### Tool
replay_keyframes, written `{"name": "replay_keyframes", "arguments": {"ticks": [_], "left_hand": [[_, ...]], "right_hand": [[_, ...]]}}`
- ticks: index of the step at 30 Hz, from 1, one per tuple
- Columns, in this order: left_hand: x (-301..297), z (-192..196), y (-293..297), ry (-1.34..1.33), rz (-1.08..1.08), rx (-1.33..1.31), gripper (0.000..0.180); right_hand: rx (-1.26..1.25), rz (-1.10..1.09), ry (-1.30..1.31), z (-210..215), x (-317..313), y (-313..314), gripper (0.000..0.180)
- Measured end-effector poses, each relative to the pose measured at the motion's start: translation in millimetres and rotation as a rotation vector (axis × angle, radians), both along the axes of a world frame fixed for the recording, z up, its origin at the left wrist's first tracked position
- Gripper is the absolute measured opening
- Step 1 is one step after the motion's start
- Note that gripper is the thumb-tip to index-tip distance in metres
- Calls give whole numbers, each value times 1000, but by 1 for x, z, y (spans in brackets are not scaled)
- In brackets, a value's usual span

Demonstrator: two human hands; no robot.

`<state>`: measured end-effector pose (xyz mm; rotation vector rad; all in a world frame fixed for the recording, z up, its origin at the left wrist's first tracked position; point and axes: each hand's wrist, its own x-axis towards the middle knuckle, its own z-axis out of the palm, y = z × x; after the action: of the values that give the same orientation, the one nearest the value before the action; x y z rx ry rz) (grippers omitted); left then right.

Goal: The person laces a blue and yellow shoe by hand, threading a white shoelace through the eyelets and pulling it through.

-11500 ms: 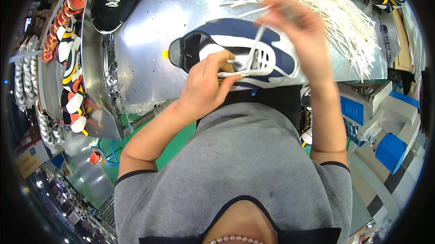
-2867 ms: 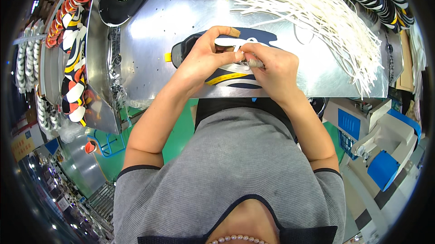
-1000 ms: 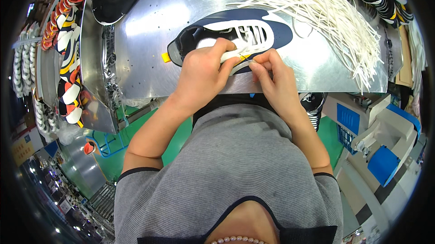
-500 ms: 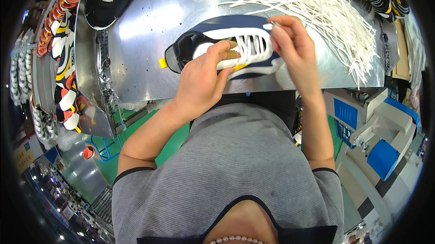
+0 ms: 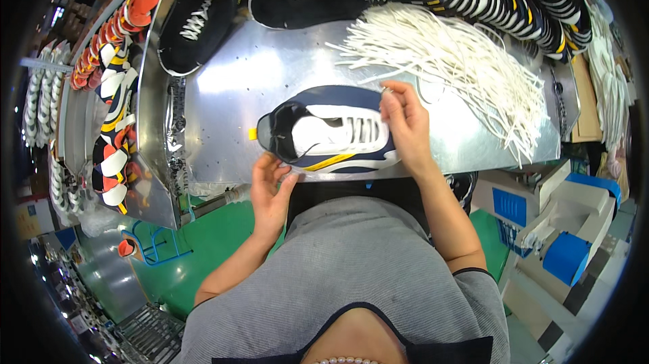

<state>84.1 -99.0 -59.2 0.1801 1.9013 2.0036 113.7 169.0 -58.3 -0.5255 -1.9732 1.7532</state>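
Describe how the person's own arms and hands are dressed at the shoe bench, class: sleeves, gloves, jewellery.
Both hands, the left hand and right hand, are bare, with no gloves. No ring or watch is visible. The forearms are uncovered; a grey short-sleeved top with dark trim ends near the elbows.

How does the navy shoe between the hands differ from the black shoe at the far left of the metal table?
The navy shoe lies on its side at the table's near edge, right hand on its toe, left hand by its heel. The black shoe lies untouched. The navy one has yellow trim; the black has none. Both carry white laces.
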Motion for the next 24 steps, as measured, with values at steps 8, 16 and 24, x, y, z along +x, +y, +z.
{"name": "replay_keyframes", "arguments": {"ticks": [8,16,24], "left_hand": [[-93,67,-16,-169,-142,648,50],[-324,28,6,942,264,-734,38],[-373,-12,88,1053,416,-691,67]], "right_hand": [[-402,193,0,26,-42,-26,15],[264,3,-197,9,-14,10,20],[911,67,-274,9,-18,37,33]]}}
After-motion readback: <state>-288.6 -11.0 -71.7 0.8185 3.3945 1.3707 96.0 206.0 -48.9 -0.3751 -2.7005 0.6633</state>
